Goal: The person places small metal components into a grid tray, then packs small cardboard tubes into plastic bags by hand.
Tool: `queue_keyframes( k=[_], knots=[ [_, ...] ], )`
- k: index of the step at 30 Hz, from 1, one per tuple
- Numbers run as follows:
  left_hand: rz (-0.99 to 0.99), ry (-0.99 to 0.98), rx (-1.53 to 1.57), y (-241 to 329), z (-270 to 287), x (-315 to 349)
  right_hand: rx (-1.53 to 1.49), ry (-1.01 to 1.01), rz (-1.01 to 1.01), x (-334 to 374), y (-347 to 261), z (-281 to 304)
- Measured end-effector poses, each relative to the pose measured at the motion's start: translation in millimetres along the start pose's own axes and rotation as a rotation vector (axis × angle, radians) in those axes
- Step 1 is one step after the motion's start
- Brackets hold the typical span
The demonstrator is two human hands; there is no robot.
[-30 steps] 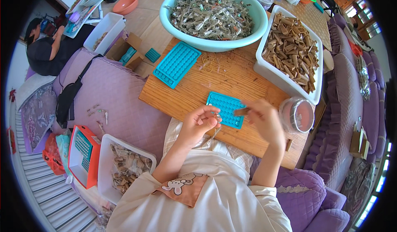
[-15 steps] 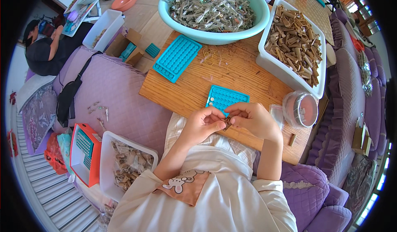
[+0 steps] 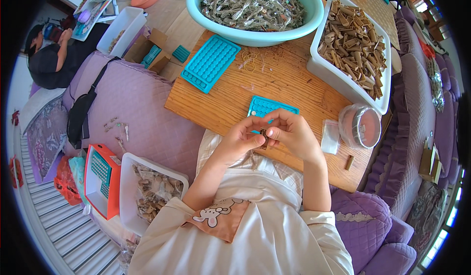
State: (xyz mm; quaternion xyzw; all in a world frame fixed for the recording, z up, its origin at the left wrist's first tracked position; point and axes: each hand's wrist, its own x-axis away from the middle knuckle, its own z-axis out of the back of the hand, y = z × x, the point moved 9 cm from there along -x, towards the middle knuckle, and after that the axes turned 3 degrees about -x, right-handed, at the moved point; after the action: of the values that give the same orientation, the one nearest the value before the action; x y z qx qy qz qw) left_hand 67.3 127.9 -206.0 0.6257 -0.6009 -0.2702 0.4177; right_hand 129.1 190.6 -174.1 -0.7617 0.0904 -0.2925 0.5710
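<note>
Over the near edge of the wooden table, my left hand (image 3: 240,141) and my right hand (image 3: 296,136) come together on a small dark brown piece (image 3: 264,137). Thumbs and fingertips of both hands pinch it from either side; most of it is covered, so its kind is unclear. Just beyond my fingers lies a blue tray with rows of round cells (image 3: 277,105), partly hidden by my hands. A small pale disc (image 3: 253,113) sits at its left side. A short brown tube-like piece (image 3: 349,162) lies alone on the table, right of my right hand.
A light-blue basin (image 3: 194,10) heaped with clear-wrapped pieces and a white bin (image 3: 314,64) of brown pieces stand at the back. Another blue tray (image 3: 211,64) lies left, a clear round tub (image 3: 360,126) right. A white box (image 3: 128,196) stands lower left; another person (image 3: 49,64) sits far left.
Both hands have shifted slightly left and up with the small brown piece, and my right fingers have changed their hold on it. The view has tilted a little.
</note>
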Motion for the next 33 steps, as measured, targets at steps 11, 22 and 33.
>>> queue_keyframes(
  k=[11,22,33],
  knots=[
    [-0.076,0.000,0.044,0,-7,0,-0.113,0.361,0.202,0,29,18],
    [-0.300,0.226,-0.057,38,12,15,-0.143,0.132,0.047,28,17,-12],
    [-0.265,0.147,0.276,23,7,15,0.094,0.302,0.167,34,3,-5]
  ],
)
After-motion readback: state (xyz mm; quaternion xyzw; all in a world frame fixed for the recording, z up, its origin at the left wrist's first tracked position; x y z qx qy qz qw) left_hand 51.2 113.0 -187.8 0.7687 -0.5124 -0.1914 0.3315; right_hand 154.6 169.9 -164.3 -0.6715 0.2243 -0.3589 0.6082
